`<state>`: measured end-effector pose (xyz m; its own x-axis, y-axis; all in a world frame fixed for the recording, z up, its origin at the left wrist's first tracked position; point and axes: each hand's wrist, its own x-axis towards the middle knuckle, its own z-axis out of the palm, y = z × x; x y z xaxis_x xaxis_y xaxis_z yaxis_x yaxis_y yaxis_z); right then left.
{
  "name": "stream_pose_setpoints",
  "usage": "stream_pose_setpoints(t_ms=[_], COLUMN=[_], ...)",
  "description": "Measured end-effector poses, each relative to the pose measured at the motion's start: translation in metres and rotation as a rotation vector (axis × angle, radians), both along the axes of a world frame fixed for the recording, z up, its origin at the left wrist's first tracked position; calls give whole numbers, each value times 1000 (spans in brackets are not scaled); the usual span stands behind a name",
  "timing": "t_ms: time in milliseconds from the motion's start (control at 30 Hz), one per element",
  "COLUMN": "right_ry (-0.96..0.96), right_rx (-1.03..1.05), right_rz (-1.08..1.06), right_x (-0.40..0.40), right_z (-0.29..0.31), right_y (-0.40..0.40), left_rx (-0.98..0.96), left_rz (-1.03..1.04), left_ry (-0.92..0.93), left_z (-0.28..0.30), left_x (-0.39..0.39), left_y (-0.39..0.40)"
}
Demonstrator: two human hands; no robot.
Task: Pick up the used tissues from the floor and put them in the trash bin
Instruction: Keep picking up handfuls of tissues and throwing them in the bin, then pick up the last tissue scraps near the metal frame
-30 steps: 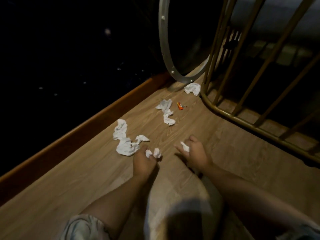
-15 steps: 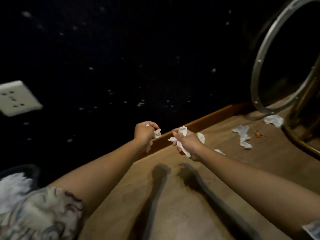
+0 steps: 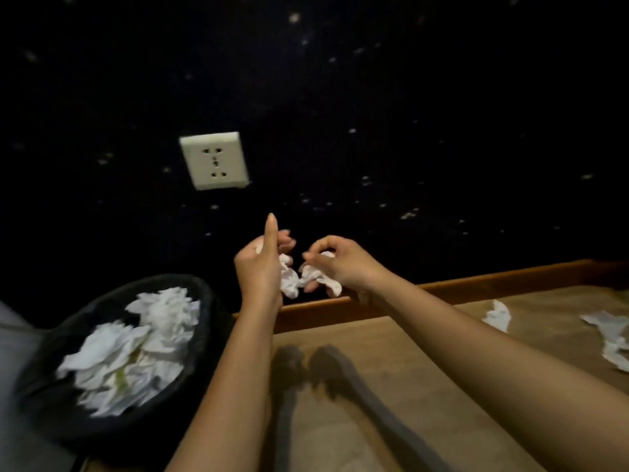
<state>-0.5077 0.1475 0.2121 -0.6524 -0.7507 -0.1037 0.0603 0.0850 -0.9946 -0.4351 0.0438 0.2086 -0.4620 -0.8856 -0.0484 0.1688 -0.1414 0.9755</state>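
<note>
At far left, a black trash bin (image 3: 200, 338) stands on the floor, already holding a heap of crumpled white tissues (image 3: 136, 349). Above and to its right, a white wall socket (image 3: 214, 160) sits on the dark speckled wall (image 3: 408, 97). At centre, both hands are raised in front of the wooden skirting board (image 3: 476, 287). The left hand (image 3: 260, 267) has its thumb pointing upward and its fingers curled around a crumpled tissue (image 3: 288, 279). Just beside it, the right hand (image 3: 343, 264) pinches a second wad of tissue (image 3: 318, 275), fingers closed on it; the two wads nearly touch. At right, two loose tissues lie on the wood-grain floor (image 3: 391, 369): a small one (image 3: 498, 315) and a larger one (image 3: 611, 338) at the frame edge.
</note>
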Motion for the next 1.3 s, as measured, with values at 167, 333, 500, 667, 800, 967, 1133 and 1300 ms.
stream_pose_setpoints(t_ms=[167,333,500,667,800,967,1133,1300], right_ry=[112,178,695,864,706,796,932,1153], right_rx=[48,77,136,218,58,-57,-102,-1], right_rz=[199,248,476,692,549,390,295,137], right_x=[70,107,105,90,65,11,-68,-174], right_z=[-14,-29,-49,-76,-75,-73,-80,-90], right_y=[-104,-192,-231,-223,-201,-158,-77,38], left_rx=[-227,-398,-326,-486,-676,-745,-894,-1168], left_rz=[211,541,418,352,525,484,113,-271], left_ry=[-77,-399,-514,-724,-670,-441,-458,-572], left_z=[-3,-25,-56,-67,-58,-44,-41,-48], left_x=[77,147,166,163,145,94,8,-112], left_y=[-90,-156,-193,-190,-168,-120,-53,24])
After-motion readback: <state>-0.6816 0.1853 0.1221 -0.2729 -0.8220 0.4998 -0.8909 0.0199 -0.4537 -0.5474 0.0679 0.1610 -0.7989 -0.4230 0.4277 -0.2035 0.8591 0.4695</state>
